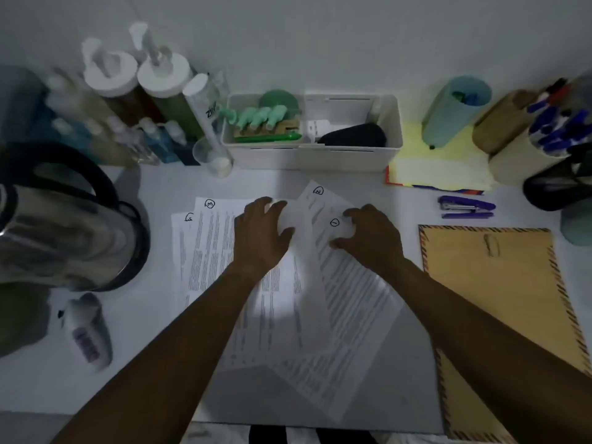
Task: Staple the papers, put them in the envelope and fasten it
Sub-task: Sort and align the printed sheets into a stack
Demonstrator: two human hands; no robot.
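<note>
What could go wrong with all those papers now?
The numbered papers lie fanned out and crooked under the left hand and right hand, so they might get stacked out of order or stapled unevenly. The sheet marked 1 reaches close to the desk's near edge and might slip off. The stapler sits far right, beyond the envelope, so reaching for it could let the pile shift.

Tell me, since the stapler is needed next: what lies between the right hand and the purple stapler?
In the head view, only bare white table lies between the right hand and the purple stapler. The envelope lies nearer the person, below that stretch.
</note>
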